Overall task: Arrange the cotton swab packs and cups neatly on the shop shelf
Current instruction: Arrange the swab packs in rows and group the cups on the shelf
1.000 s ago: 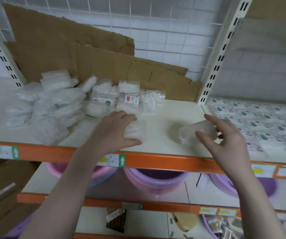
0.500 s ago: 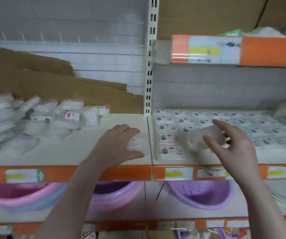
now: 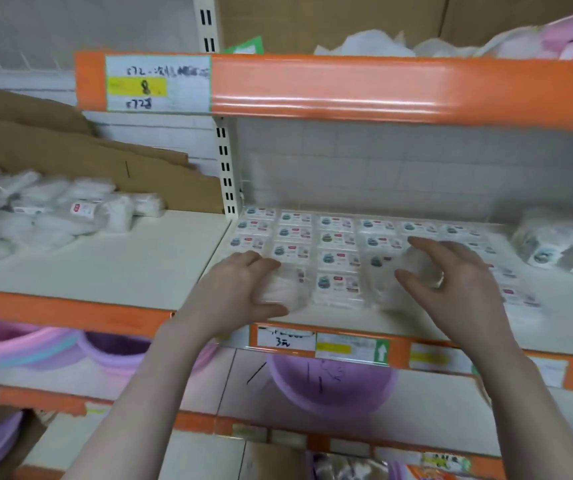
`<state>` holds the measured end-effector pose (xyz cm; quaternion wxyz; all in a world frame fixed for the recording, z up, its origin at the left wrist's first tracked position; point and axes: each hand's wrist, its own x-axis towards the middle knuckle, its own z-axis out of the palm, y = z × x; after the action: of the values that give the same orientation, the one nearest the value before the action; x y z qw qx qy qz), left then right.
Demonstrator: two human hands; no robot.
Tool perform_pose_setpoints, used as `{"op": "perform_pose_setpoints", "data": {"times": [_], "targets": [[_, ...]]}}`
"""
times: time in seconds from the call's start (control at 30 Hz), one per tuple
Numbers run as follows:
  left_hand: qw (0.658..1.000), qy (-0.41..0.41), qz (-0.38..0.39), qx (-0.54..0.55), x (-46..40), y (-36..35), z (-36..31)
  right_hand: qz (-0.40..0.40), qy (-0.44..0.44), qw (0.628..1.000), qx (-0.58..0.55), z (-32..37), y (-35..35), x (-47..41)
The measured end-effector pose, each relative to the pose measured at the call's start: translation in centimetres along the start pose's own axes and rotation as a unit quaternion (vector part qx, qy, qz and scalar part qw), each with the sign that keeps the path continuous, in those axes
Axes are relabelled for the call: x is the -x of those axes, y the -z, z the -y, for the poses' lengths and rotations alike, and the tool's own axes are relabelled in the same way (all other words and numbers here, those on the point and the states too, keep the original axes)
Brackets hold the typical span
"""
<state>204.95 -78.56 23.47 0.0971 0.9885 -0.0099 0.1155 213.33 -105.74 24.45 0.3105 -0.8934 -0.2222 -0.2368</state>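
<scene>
My left hand (image 3: 240, 289) grips a white cotton swab pack (image 3: 287, 289) just above the front left corner of the right-hand shelf (image 3: 565, 317). My right hand (image 3: 458, 275) holds a clear plastic cup (image 3: 416, 268) on its side, over the rows of labelled swab packs (image 3: 337, 244) that lie flat on that shelf. A loose heap of white swab packs (image 3: 56, 209) sits on the left-hand shelf (image 3: 122, 265).
An orange-edged upper shelf (image 3: 382, 88) hangs close above the packs. Torn cardboard (image 3: 105, 157) leans at the back left. A bundle of wrapped packs (image 3: 555, 247) lies at the far right. Purple and pink basins (image 3: 330, 382) fill the shelf below.
Both hands have carried the pack and the cup to the right, from the left-hand shelf over to the right-hand shelf. The view has swung right with them.
</scene>
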Motion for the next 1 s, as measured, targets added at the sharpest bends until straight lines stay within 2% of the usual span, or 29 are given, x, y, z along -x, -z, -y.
{"op": "perform_pose_setpoints", "data": {"times": [0.17, 0.5, 0.63, 1.0], "targets": [[1.0, -0.011, -0.007, -0.025, -1.0, -0.1, -0.6, 0.001, 0.023, 1.0, 0.006, -0.3, -0.9, -0.9], [0.999, -0.008, 0.034, -0.017, -3.4, -0.9, -0.1, 0.045, 0.083, 0.992, 0.087, 0.2, -3.0, -3.4], [0.998, -0.022, 0.048, -0.027, -4.4, -1.1, 0.1, 0.025, 0.113, 0.988, 0.099, 0.1, -3.6, -3.6], [0.995, -0.045, 0.09, -0.016, -4.8, -1.8, 0.9, 0.016, 0.107, 0.991, 0.078, 0.0, -4.0, -3.4]]}}
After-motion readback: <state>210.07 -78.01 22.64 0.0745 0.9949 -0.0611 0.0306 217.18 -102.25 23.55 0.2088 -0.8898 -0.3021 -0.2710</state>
